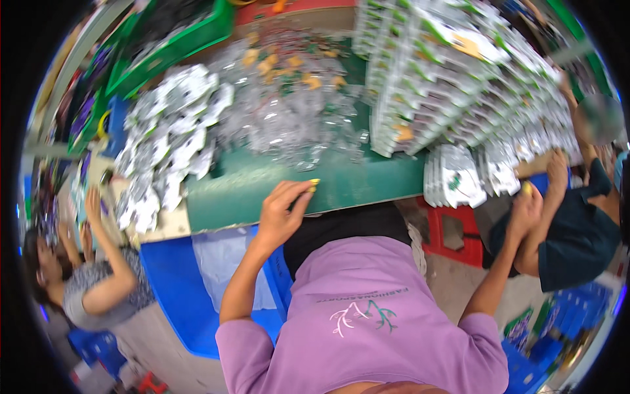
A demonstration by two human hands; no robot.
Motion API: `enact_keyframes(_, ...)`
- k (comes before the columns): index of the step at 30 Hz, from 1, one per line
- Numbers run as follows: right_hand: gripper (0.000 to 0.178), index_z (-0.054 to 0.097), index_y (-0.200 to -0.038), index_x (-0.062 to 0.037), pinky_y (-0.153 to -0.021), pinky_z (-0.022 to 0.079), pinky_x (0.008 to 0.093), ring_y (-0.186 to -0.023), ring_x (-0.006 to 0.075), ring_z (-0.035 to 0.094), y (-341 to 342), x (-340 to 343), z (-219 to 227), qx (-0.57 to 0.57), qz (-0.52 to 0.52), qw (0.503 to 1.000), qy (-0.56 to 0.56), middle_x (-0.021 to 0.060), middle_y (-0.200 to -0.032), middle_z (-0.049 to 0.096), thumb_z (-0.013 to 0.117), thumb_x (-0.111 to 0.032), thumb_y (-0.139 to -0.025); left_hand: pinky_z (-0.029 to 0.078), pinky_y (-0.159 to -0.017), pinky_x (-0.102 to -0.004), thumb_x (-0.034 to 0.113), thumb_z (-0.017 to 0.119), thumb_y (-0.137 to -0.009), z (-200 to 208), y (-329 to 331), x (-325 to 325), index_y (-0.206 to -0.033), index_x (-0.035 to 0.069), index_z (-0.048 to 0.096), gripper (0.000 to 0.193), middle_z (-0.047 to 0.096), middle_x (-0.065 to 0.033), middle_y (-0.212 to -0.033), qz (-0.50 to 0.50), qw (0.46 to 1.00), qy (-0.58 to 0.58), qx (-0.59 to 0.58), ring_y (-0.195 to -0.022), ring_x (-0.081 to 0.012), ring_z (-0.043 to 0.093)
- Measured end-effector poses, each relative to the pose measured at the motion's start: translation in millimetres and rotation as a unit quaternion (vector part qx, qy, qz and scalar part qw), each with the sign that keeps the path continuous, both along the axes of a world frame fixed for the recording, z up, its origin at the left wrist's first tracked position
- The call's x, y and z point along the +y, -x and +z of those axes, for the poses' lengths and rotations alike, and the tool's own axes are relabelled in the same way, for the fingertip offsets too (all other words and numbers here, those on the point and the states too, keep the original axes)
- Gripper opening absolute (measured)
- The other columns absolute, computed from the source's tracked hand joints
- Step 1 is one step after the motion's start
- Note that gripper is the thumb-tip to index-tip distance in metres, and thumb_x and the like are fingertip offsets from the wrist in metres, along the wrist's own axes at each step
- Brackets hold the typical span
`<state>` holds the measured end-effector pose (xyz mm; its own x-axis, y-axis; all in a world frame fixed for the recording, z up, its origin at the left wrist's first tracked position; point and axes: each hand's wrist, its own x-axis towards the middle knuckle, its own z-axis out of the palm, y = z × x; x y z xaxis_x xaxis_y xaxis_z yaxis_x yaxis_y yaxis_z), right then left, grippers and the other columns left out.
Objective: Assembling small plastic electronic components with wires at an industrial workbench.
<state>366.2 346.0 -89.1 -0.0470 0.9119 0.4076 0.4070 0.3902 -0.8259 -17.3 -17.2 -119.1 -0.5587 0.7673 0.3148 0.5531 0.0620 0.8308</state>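
My left hand (281, 209) hovers over the front edge of the green-topped table (262, 180), its thumb and index finger pinched together. Small yellow covers or bits show at those fingertips; whether anything lies between them is too small to tell. Off to the right, my right hand (527, 211) is closed, slightly blurred, with a yellow tip at the top. It is beyond the table edge, nearest to a short row of white plastic pieces (453, 177). Ahead of my left hand lies a heap of clear plastic parts (282, 118) with yellow pieces and thin red wires among them.
Stacked white plastic housings (420, 79) with green bits fill the right side. White shaped parts (170, 138) are piled at left, below a green crate (170, 49). A blue bin (177, 289) and red stool (453, 230) stand before the table. Other people sit on both sides.
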Motion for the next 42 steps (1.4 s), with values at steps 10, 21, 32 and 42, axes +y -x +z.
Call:
enact_keyframes(10, 0.027, 0.070, -0.097, -0.0058, -0.048, 0.043, 0.0268, -0.051, 0.0161, 0.055, 228.2, -206.3, 73.3, -0.022, 0.502, 0.849, -0.163, 0.0065, -0.067, 0.062, 0.078, -0.001, -0.072, 0.051, -0.072, -0.0352, -0.003, 0.065, -0.083, -5.9, 2.7, -22.4, -0.099, -0.003, 0.068, 0.016, 0.068, -0.0141, -0.090, 0.026, 0.999, -0.027, -0.015, -0.080, -0.0280, 0.064)
enact_keyframes(21, 0.017, 0.070, -0.091, -0.0062, -0.077, 0.047, 0.0404, -0.088, 0.0265, 0.059, 441.9, -177.0, 3.1, -0.164, 0.419, 0.840, -0.302, 0.0057, -0.090, 0.064, 0.067, -0.001, -0.075, 0.050, -0.068, -0.0354, -0.003, 0.066, -0.084, -1.4, 12.2, -75.3, -0.099, -0.003, 0.068, 0.016, 0.069, -0.0138, -0.089, 0.108, 0.993, -0.042, -0.029, -0.076, -0.0266, 0.063)
enact_keyframes(32, 0.010, 0.064, -0.090, 0.0011, -0.064, 0.045, 0.0229, -0.069, 0.0061, 0.057, 466.0, -170.8, 36.9, 0.071, 0.437, 0.896, -0.030, 0.0013, -0.076, 0.065, 0.064, -0.005, -0.082, 0.050, -0.069, -0.0329, -0.004, 0.066, -0.083, -9.0, 22.8, -66.3, -0.099, -0.002, 0.069, 0.016, 0.070, -0.0128, -0.089, 0.096, 0.991, -0.074, -0.050, -0.078, -0.0247, 0.065)
enact_keyframes(42, 0.005, 0.062, -0.090, 0.0012, -0.053, 0.034, 0.0164, -0.061, -0.0012, 0.046, 393.3, -201.8, 15.3, 0.048, 0.529, 0.829, 0.176, -0.0055, -0.073, 0.056, 0.062, 0.000, -0.086, 0.051, -0.075, -0.0282, 0.000, 0.063, -0.089, -1.0, 38.7, -59.3, -0.105, -0.002, 0.069, 0.017, 0.070, -0.0094, -0.092, 0.143, 0.979, -0.068, -0.126, -0.084, -0.0165, 0.065)
